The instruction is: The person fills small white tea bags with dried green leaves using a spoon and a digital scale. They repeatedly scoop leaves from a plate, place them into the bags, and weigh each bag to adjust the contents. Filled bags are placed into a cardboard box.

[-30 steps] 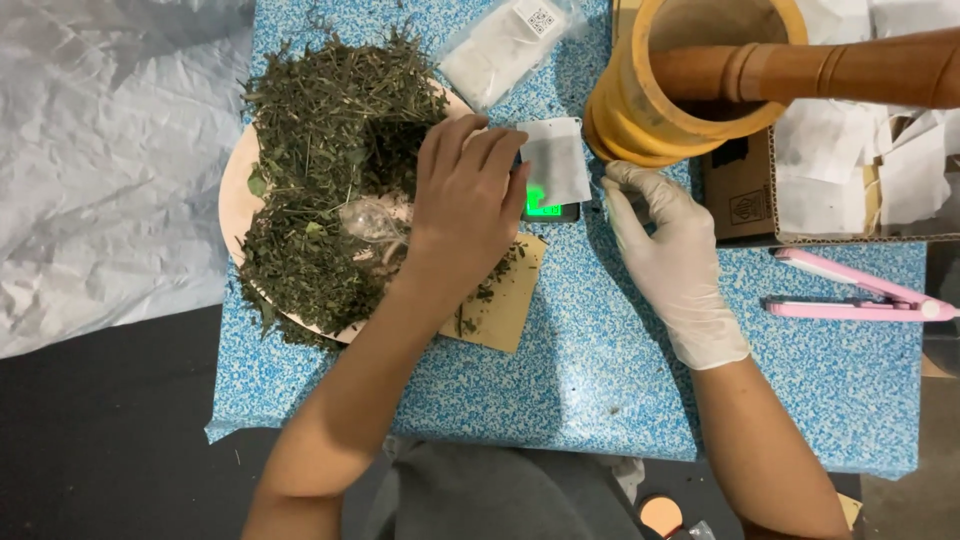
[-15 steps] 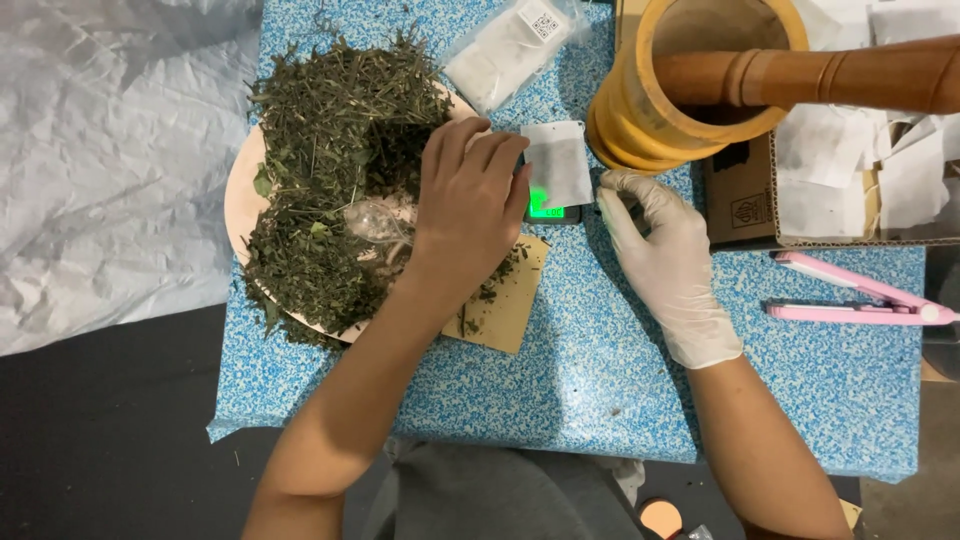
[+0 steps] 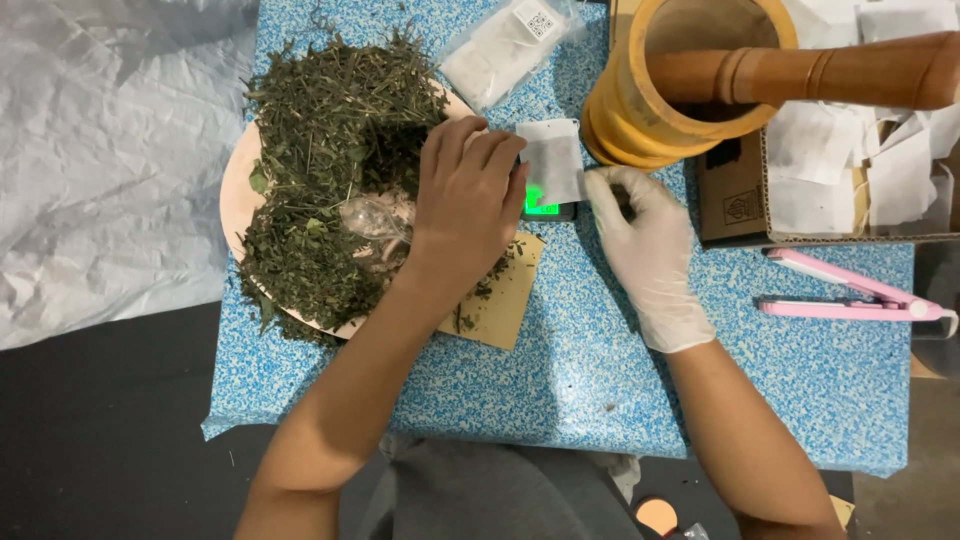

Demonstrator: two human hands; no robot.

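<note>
My bare left hand (image 3: pixel 465 205) lies palm down over the edge of a pile of dried green herbs (image 3: pixel 330 150) on a round pale plate (image 3: pixel 230 205). Its bent fingertips touch the left edge of a small white sachet (image 3: pixel 552 160). The back of the hand hides what the fingers hold. My gloved right hand (image 3: pixel 645 250) pinches the sachet's right edge. The sachet hangs over a small scale with a lit green display (image 3: pixel 540 207). A clear plastic scoop or bag (image 3: pixel 370 215) lies among the herbs by my left hand.
A wooden mortar (image 3: pixel 625 120) with a pestle (image 3: pixel 800 72) stands behind the scale. A cardboard box (image 3: pixel 730 200) of white sachets and a pink clamp tool (image 3: pixel 850 298) are at right. A clear packet (image 3: pixel 500 50) lies at the back, and a brown card (image 3: pixel 500 305) on the blue speckled table (image 3: pixel 560 390).
My right hand has edged slightly left toward the sachet. My left hand and the sachet stay where they were.
</note>
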